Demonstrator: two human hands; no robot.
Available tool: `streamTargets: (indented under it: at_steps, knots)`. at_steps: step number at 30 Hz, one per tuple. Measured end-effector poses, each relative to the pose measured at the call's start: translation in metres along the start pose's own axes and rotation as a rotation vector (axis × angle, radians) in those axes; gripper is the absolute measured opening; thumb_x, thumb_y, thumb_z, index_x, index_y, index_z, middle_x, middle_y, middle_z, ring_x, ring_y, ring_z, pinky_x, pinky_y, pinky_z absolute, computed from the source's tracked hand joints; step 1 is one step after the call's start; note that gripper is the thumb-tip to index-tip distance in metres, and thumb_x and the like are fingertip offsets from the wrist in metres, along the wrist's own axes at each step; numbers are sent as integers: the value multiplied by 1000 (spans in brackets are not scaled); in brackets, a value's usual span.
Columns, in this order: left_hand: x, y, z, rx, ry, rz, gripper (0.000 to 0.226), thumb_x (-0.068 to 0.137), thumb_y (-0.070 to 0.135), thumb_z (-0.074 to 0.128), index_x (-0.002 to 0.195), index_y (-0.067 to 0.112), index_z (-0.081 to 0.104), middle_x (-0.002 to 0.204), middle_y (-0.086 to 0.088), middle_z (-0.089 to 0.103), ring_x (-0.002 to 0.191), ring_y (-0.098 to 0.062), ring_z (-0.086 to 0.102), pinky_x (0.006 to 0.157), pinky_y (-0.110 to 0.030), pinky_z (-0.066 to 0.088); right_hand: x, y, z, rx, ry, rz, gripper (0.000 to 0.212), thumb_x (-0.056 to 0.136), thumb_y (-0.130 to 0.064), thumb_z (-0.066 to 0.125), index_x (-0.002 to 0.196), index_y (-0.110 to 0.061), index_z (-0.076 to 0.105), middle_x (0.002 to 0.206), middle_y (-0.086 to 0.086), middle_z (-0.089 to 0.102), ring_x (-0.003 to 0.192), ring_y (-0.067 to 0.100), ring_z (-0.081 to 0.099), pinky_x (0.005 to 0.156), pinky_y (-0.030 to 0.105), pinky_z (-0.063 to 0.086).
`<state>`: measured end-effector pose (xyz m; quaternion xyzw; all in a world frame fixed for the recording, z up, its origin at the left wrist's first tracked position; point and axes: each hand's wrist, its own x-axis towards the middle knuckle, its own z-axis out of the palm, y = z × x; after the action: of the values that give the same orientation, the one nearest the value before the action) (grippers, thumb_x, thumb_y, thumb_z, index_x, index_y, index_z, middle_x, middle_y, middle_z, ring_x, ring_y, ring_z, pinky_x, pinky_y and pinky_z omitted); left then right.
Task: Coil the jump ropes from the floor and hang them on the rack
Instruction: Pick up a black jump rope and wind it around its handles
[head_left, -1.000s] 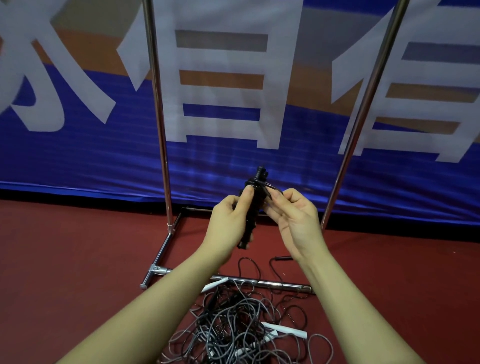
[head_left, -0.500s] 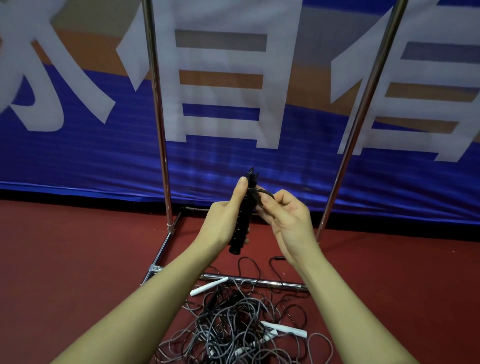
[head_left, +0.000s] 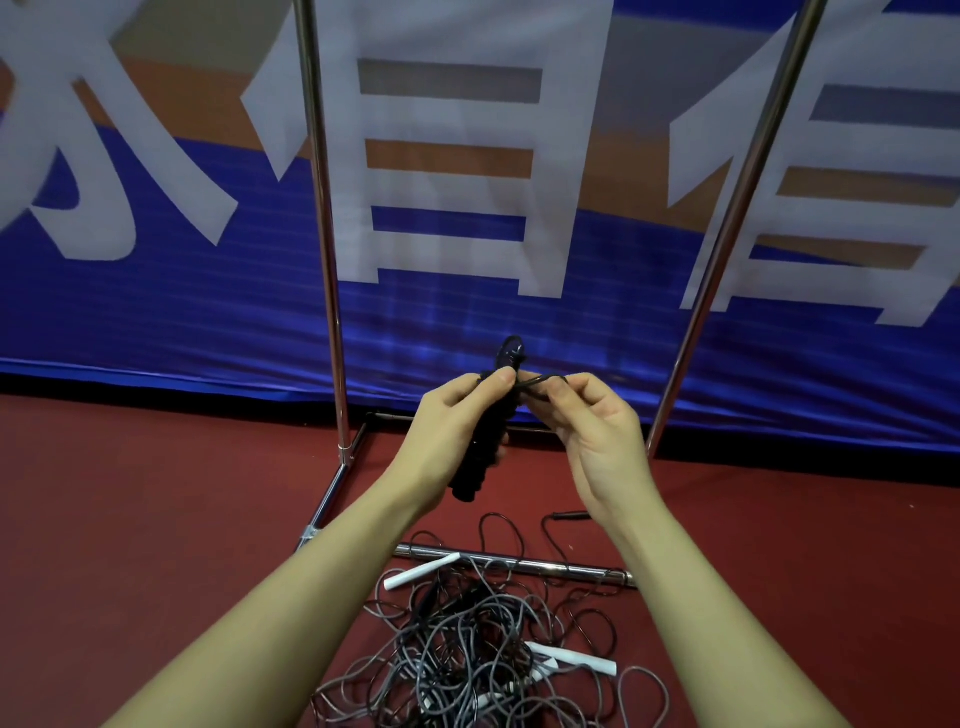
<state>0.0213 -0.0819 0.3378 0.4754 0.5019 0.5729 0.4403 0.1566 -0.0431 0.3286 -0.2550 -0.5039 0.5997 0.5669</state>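
My left hand (head_left: 447, 431) grips the black handles (head_left: 485, 441) near-upright, right hand (head_left: 592, 431) pinching their cord (head_left: 537, 384); tangled ropes (head_left: 467, 649) below on the floor (head_left: 156, 519)

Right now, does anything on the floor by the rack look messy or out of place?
Yes. A tangled heap of jump ropes lies on the red floor, draped over the rack's base bar, with white handles sticking out at odd angles. Only the black rope bundle, held in the left hand and right hand, looks tidy.
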Motion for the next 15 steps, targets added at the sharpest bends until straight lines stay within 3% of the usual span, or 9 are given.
streamTargets:
  at_steps: [4, 7, 11, 15]
  knots:
    - [2, 1, -4, 93, -52, 36, 23, 90, 33, 60, 81, 15, 49, 62, 1, 53, 53, -27, 57, 46, -25, 40, 1, 2, -1, 64, 90, 55, 12, 86, -6, 59, 76, -10, 64, 73, 0, 70, 70, 11, 65, 74, 23, 52]
    - [0, 2, -2, 180, -85, 54, 19, 93, 34, 56, 89, 17, 51, 72, -8, 55, 48, -23, 53, 43, -23, 39, 2, 1, -1, 140, 132, 70, 12, 85, -1, 58, 78, -9, 63, 67, -3, 67, 57, 6, 57, 63, 19, 50]
    - [0, -1, -1, 253, -65, 87, 9, 93, 37, 55, 89, 29, 53, 70, -2, 50, 50, -19, 51, 45, -23, 41, 3, 1, -1, 134, 170, 25, 14, 84, 5, 59, 80, -8, 59, 64, -4, 66, 53, 5, 55, 57, 16, 48]
    - [1, -6, -5, 375, -90, 129, 19, 93, 38, 55, 93, 20, 52, 65, 4, 48, 55, -16, 46, 54, -31, 45, 3, 2, -4, 56, 184, -66, 14, 82, 5, 62, 76, -8, 61, 63, -2, 65, 57, 6, 56, 58, 17, 47]
